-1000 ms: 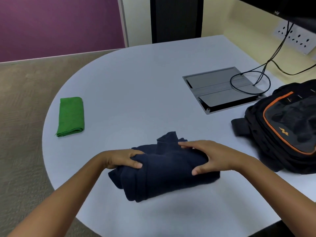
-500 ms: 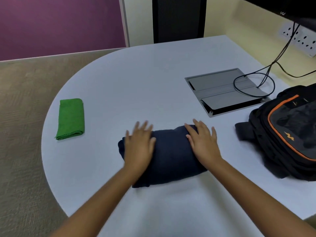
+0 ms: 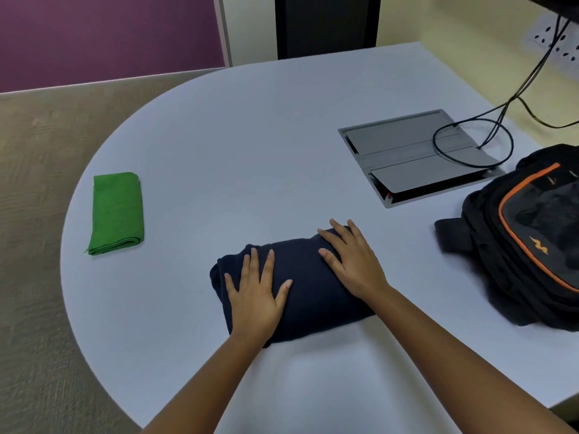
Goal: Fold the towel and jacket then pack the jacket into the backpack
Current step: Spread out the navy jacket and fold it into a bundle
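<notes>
1. We see the green towel point(image 3: 116, 212) already folded into a neat strip at about nine o'clock on the white table point(image 3: 250, 136), well apart from everything else; that step looks done.
2. The navy jacket point(image 3: 308, 286) lies at about six o'clock as a compact bundle, so we judge its folding nearly finished.
3. Our left hand point(image 3: 255, 292) lies flat on the bundle's left half, fingers spread wide, gripping nothing.
4. Our right hand point(image 3: 352, 261) presses flat on its right half, likewise spread and holding nothing.
5. The black and orange backpack point(image 3: 532, 245) lies at about three o'clock, near the jacket but not touching it; we cannot tell whether its main compartment is unzipped.
6. Packing is left: we judge the jacket must be lifted and put inside the backpack.
</notes>
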